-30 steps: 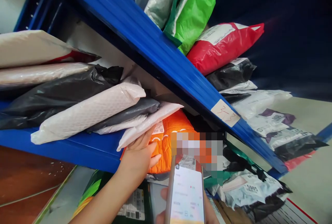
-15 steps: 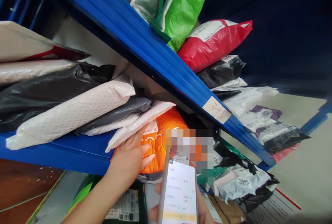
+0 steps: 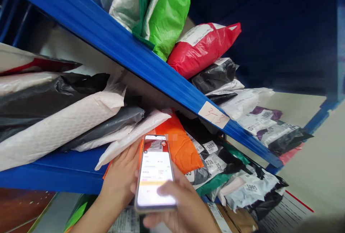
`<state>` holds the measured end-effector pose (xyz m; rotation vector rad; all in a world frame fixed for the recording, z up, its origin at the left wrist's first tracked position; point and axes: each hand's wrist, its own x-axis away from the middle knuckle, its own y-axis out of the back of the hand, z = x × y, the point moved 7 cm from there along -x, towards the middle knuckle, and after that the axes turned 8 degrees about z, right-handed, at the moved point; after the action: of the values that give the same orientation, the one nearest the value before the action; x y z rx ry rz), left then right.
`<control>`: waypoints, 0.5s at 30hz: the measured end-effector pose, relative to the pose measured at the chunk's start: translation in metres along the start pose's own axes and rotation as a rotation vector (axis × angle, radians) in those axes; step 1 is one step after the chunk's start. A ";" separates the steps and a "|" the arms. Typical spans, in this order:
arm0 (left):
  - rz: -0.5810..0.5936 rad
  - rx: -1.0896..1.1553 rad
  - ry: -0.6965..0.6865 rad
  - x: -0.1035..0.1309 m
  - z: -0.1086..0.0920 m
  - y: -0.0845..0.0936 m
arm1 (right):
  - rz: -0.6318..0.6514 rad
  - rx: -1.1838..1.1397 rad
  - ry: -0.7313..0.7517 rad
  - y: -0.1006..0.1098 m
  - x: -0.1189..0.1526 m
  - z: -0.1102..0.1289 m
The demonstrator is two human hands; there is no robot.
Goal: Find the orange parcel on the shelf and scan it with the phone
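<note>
A phone with a lit screen (image 3: 153,175) is held in my right hand (image 3: 183,204), its thumb over the lower part of the screen. Just left of the phone, my left hand (image 3: 122,170) rests against the packages on the blue shelf, its fingers reaching up beside a white parcel (image 3: 134,134) and the orange parcel (image 3: 183,146). The phone hides part of the orange parcel and some of the left hand's fingertips; the fingers that show are extended.
Blue shelf beams (image 3: 115,49) cross the view diagonally, one with a paper label (image 3: 214,114). Above lie a green bag (image 3: 169,17) and a red bag (image 3: 205,48). Bagged parcels (image 3: 252,188) fill the lower right, above a cardboard box (image 3: 237,218).
The phone and my right hand have moved left and up, and the thumb now lies over the screen. The view has shifted, and more of the numbered parcels right of the orange one shows.
</note>
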<state>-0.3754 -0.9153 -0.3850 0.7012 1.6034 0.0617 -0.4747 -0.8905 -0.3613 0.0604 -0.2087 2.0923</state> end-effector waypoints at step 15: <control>-0.113 0.440 0.205 0.003 0.017 0.014 | -0.221 0.519 -0.253 0.009 -0.066 0.057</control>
<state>-0.3536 -0.9084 -0.3847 0.9630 1.8738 -0.3201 -0.4511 -0.9610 -0.3151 0.6326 0.1878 1.8651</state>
